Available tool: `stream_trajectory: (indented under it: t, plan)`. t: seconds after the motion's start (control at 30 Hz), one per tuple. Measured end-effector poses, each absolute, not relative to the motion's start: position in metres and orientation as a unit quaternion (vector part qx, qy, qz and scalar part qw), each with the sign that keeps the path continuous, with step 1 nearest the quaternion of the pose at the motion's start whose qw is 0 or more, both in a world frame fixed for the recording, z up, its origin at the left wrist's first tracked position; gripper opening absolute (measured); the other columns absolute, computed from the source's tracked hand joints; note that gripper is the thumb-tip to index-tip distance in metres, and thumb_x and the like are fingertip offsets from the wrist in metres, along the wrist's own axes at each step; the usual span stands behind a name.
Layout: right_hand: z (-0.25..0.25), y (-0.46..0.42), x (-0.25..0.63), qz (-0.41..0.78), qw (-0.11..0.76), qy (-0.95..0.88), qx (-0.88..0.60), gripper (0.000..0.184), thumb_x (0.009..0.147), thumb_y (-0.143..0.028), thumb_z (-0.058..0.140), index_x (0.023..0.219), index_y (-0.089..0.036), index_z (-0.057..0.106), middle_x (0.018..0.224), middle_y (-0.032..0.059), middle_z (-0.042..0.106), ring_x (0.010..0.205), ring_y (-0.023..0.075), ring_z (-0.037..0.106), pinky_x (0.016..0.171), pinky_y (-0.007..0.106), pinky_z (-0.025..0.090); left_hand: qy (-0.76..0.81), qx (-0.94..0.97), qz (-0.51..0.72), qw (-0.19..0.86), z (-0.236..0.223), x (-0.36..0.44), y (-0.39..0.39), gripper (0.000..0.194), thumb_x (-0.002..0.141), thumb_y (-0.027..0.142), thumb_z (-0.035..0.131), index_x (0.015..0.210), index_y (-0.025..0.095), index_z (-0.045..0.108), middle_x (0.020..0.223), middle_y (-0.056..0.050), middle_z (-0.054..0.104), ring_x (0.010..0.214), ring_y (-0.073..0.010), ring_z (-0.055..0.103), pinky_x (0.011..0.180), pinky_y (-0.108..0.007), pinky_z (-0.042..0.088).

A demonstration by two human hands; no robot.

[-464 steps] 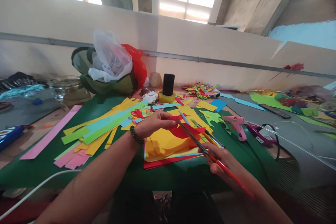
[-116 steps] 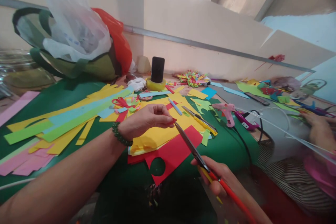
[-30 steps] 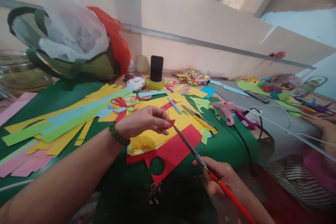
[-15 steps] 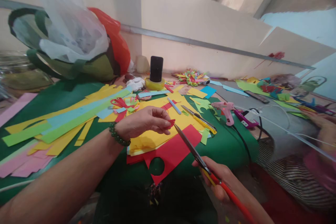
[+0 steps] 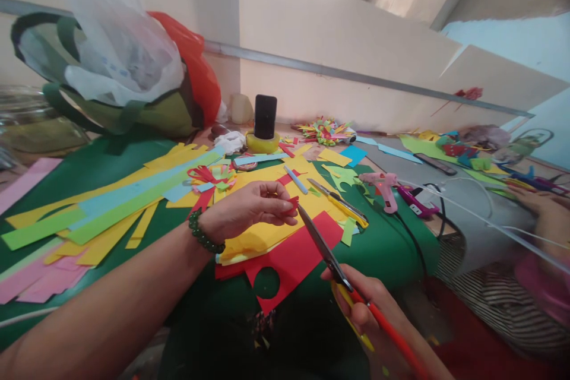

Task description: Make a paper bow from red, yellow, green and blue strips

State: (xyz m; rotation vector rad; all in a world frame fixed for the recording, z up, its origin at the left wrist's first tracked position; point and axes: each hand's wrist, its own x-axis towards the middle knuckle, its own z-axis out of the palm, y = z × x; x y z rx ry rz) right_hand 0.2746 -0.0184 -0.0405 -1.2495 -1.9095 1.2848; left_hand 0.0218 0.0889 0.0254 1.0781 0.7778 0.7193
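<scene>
My left hand [image 5: 262,205], with a green bead bracelet at the wrist, pinches a small red paper piece [image 5: 292,206] between thumb and fingers. My right hand [image 5: 360,297] is closed round the handles of a pair of scissors [image 5: 326,250], one handle red and the other yellow. The scissors' tip points up and left, right beside the red piece; I cannot tell if it touches. Beneath lie a red paper sheet [image 5: 291,261] with a round hole cut in it and a stack of yellow paper [image 5: 249,243].
A yellow box cutter [image 5: 342,202], a pink glue gun [image 5: 380,187] with its cord, and a phone [image 5: 265,116] propped on a tape roll [image 5: 262,142] stand around. Paper strips [image 5: 120,190] spread leftward. Another person's hand [image 5: 529,199] is at the far right.
The scissors' handles have spread apart, the yellow one swinging down. My left hand has shifted slightly, and more of the small red piece shows beside the tip.
</scene>
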Motion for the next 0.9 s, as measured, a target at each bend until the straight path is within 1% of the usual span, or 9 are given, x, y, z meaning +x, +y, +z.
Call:
stream_trajectory:
  t: [0.2, 0.4, 0.57, 0.67, 0.73, 0.8, 0.9]
  plan:
    - [-0.0416, -0.0196, 0.2740, 0.475, 0.273, -0.695, -0.465, 0.092, 0.068, -0.092, 0.035, 0.111, -0.014, 0.058, 0.059, -0.0058, 0.036, 0.052, 0.0089, 0.030, 0.044, 0.022, 0.026, 0.352, 0.491, 0.321, 0.729, 0.0255, 0.0218, 0.0892, 0.032, 0.061, 0.027, 0.087, 0.073, 0.016, 0.060, 0.075, -0.002, 0.073, 0.076, -0.0163, 0.072, 0.075, -0.026, 0.052]
    - [-0.0403, -0.0197, 0.2740, 0.481, 0.260, -0.692, -0.472, 0.091, 0.067, -0.093, 0.036, 0.108, -0.014, 0.057, 0.059, -0.0063, 0.033, 0.053, 0.0094, 0.028, 0.046, 0.023, 0.023, 0.354, 0.490, 0.316, 0.731, 0.0256, 0.0215, 0.0892, 0.033, 0.059, 0.028, 0.088, 0.072, 0.016, 0.060, 0.075, -0.001, 0.073, 0.075, -0.0160, 0.072, 0.075, -0.026, 0.052]
    - [-0.0395, -0.0203, 0.2739, 0.474, 0.265, -0.695, -0.470, 0.090, 0.067, -0.093, 0.035, 0.105, -0.014, 0.058, 0.058, -0.0070, 0.031, 0.054, 0.0094, 0.025, 0.048, 0.025, 0.020, 0.355, 0.493, 0.313, 0.730, 0.0250, 0.0217, 0.0894, 0.034, 0.058, 0.028, 0.088, 0.072, 0.016, 0.060, 0.075, -0.001, 0.072, 0.076, -0.0167, 0.072, 0.075, -0.026, 0.051]
    - [-0.0416, -0.0197, 0.2750, 0.468, 0.262, -0.700, -0.472, 0.089, 0.069, -0.092, 0.036, 0.107, -0.015, 0.059, 0.059, -0.0067, 0.031, 0.054, 0.0096, 0.025, 0.048, 0.025, 0.020, 0.357, 0.495, 0.311, 0.728, 0.0248, 0.0214, 0.0895, 0.034, 0.058, 0.029, 0.088, 0.072, 0.016, 0.060, 0.076, -0.001, 0.071, 0.077, -0.0169, 0.071, 0.076, -0.027, 0.051]
    - [-0.0433, -0.0190, 0.2762, 0.464, 0.262, -0.701, -0.474, 0.090, 0.068, -0.092, 0.036, 0.108, -0.015, 0.059, 0.059, -0.0064, 0.031, 0.054, 0.0098, 0.026, 0.048, 0.024, 0.021, 0.363, 0.501, 0.308, 0.723, 0.0254, 0.0212, 0.0895, 0.033, 0.059, 0.030, 0.087, 0.071, 0.017, 0.059, 0.077, -0.001, 0.070, 0.078, -0.0166, 0.070, 0.076, -0.027, 0.050]
    - [-0.0445, -0.0185, 0.2774, 0.465, 0.261, -0.700, -0.474, 0.093, 0.065, -0.094, 0.037, 0.108, -0.015, 0.060, 0.059, -0.0064, 0.031, 0.054, 0.0099, 0.026, 0.048, 0.024, 0.022, 0.376, 0.522, 0.307, 0.701, 0.0270, 0.0211, 0.0893, 0.031, 0.060, 0.031, 0.085, 0.071, 0.017, 0.060, 0.074, 0.001, 0.068, 0.073, -0.0131, 0.066, 0.070, -0.024, 0.047]
    - [-0.0441, -0.0181, 0.2790, 0.470, 0.253, -0.699, -0.475, 0.096, 0.063, -0.095, 0.036, 0.109, -0.015, 0.060, 0.059, -0.0062, 0.032, 0.054, 0.0098, 0.027, 0.048, 0.024, 0.024, 0.402, 0.559, 0.315, 0.653, 0.0307, 0.0211, 0.0884, 0.026, 0.062, 0.030, 0.082, 0.067, 0.017, 0.061, 0.065, 0.004, 0.060, 0.060, -0.0067, 0.052, 0.055, -0.019, 0.037]
